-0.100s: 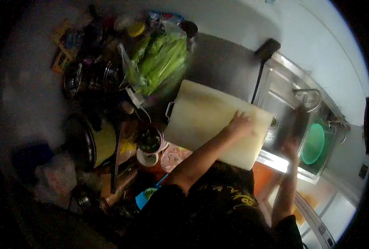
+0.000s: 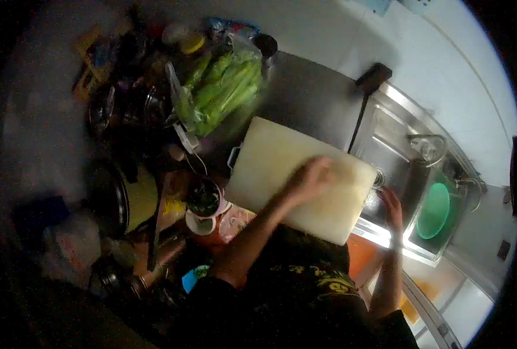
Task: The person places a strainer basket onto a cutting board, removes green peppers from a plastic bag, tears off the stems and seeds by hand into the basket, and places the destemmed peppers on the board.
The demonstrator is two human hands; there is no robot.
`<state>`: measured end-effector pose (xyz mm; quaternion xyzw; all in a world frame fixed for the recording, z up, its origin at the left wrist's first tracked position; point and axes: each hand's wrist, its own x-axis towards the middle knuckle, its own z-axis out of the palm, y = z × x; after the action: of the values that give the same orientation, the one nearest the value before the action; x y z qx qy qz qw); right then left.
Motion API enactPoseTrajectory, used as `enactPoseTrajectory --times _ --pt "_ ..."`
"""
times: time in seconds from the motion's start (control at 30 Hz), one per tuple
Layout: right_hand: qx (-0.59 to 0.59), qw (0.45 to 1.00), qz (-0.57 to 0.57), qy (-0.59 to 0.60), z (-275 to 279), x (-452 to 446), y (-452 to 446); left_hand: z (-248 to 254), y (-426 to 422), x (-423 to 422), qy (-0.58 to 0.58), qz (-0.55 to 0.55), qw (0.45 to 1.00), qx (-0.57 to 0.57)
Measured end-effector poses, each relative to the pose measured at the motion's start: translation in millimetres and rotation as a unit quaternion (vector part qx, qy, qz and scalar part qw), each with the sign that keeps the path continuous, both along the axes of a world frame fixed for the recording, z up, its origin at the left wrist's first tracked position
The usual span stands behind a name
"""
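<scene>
A pale, rectangular cutting board lies across the counter, with its right end at the sink edge. My left hand is over the middle of the board. Motion blurs it, so I cannot make out its fingers or tell whether it touches the surface. Past the board's right end, my right hand is above the near side of the sink. Its fingers are apart and nothing shows in them.
A plastic bag of green leafy vegetables lies at the back left. A green basin stands on the right. Left of the board are a bowl of dark greens and a large pot. A faucet rises behind the sink.
My left hand has slid leftward over the board. My right hand has come left, closer to the board's right end. The whole view has shifted slightly.
</scene>
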<state>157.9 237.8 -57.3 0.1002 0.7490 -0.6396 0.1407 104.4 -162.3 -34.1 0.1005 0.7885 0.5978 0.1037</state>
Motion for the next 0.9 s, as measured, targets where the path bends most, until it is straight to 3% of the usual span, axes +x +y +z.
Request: enactPoseTrajectory --times 0.03,0.07,0.1,0.13,0.17,0.23,0.33,0.4,0.47,0.5,0.53,0.63,0.7,0.73,0.83,0.9 --pt "0.161 0.983 0.065 -0.06 -4.4 6.9 -46.3 20.6 -59.0 23.3 -0.024 0.095 0.994 -0.042" --pt "0.338 0.928 0.13 -0.092 8.2 -11.3 -87.9 4.1 -99.1 27.0 0.057 0.209 0.974 -0.071" --pt "0.37 0.913 0.171 0.011 -3.9 -18.2 -118.4 0.2 -148.9 27.7 0.095 0.29 0.949 -0.08" --pt "0.414 0.879 0.202 0.124 -7.8 -37.4 -135.9 15.8 -176.8 21.0 0.07 0.366 0.928 -0.01" --pt "0.349 0.905 0.209 0.123 -1.2 -61.2 -159.0 35.3 -210.5 11.1 0.022 0.38 0.924 -0.022" --pt "0.274 0.929 0.223 0.114 28.6 -96.0 -212.0 49.8 -260.2 -2.0 0.129 0.427 0.893 -0.063" --pt "0.23 0.925 0.224 0.204 68.8 -157.7 -318.4 16.5 -353.6 -65.7 0.164 0.473 0.85 -0.164" --pt "0.266 0.893 0.219 0.288 79.2 -210.4 -391.7 24.0 -386.8 -122.1 0.152 0.473 0.831 -0.248" --pt "0.283 0.897 0.175 0.289 110.7 -251.7 -478.7 27.9 -415.7 -158.2 0.128 0.468 0.806 -0.339" --pt "0.311 0.869 0.135 0.36 114.5 -271.3 -514.8 25.3 -424.5 -169.3 0.115 0.465 0.79 -0.383" --pt "0.334 0.833 0.095 0.43 118.6 -289.5 -543.9 18.5 -430.8 -174.1 0.13 0.461 0.814 -0.329" --pt "0.344 0.852 0.102 0.38 113.5 -328.6 -591.2 22.5 -429.7 -161.6 0.111 0.46 0.875 -0.103" --pt "0.194 0.906 0.181 0.329 77.2 -361.9 -592.5 74.6 -403.7 -132.6 -0.005 0.462 0.874 0.152" --pt "0.116 0.921 0.22 0.302 68.0 -370.3 -590.2 81.3 -405.2 -121.4 -0.034 0.466 0.867 0.17" --pt "-0.104 0.963 0.128 0.211 137.2 -325.9 -580.4 86.4 -421.3 -99.2 -0.07 0.45 0.855 0.248" --pt "-0.145 0.969 0.117 0.163 155.9 -313.1 -558.2 91.9 -430.5 -89.3 -0.043 0.402 0.865 0.296"
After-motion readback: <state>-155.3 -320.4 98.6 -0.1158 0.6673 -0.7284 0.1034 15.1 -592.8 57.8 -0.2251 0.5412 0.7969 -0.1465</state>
